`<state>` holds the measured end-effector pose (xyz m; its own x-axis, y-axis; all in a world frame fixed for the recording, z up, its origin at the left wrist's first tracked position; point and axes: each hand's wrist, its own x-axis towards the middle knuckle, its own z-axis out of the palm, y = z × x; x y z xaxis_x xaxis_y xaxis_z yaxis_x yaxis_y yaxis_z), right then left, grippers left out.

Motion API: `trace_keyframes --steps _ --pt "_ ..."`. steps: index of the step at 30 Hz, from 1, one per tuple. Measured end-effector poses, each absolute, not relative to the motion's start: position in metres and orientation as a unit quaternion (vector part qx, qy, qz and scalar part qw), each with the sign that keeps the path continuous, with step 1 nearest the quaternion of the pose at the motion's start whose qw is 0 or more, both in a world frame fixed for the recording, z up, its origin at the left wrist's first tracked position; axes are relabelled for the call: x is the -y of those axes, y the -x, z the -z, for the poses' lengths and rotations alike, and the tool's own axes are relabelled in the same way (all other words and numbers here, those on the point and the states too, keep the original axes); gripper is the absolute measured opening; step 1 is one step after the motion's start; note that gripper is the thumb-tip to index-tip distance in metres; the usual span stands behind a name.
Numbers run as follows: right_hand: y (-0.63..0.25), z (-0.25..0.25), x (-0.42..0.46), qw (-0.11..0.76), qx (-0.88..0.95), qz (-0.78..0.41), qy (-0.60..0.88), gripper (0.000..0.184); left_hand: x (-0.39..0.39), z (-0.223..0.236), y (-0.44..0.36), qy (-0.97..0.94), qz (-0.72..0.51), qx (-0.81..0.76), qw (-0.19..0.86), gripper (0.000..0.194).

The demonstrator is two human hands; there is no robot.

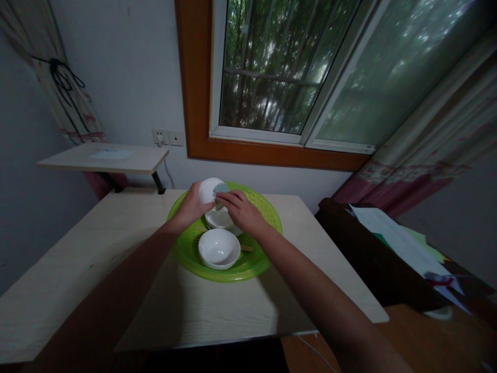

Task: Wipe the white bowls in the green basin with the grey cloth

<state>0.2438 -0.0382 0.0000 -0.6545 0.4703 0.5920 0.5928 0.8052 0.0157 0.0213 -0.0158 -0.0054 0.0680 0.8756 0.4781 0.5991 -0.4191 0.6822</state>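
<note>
Gripping a tilted white bowl by its side, the left hand was found at the centre of the frame, above a green basin. The right hand pinched a greyish pad against that bowl; its material could not be determined. Below, frame centre, the basin contained an upright bowl, further whiteware and chopsticks.

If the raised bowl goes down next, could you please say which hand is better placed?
Probably the left hand: it grips the raised white bowl over the green basin; the right hand holds a grey cloth or sponge against the bowl.
</note>
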Motion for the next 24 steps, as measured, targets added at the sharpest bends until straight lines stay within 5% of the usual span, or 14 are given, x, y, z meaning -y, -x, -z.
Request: trace_keyframes --steps 16,24 --pt "-0.242 0.002 0.040 0.276 0.919 0.077 0.269 0.057 0.017 0.003 -0.023 -0.717 -0.440 -0.513 0.171 0.060" --pt "-0.251 0.007 0.019 0.388 0.851 0.011 0.354 0.068 0.023 0.003 -0.025 -0.727 -0.430 -0.509 0.165 0.067"
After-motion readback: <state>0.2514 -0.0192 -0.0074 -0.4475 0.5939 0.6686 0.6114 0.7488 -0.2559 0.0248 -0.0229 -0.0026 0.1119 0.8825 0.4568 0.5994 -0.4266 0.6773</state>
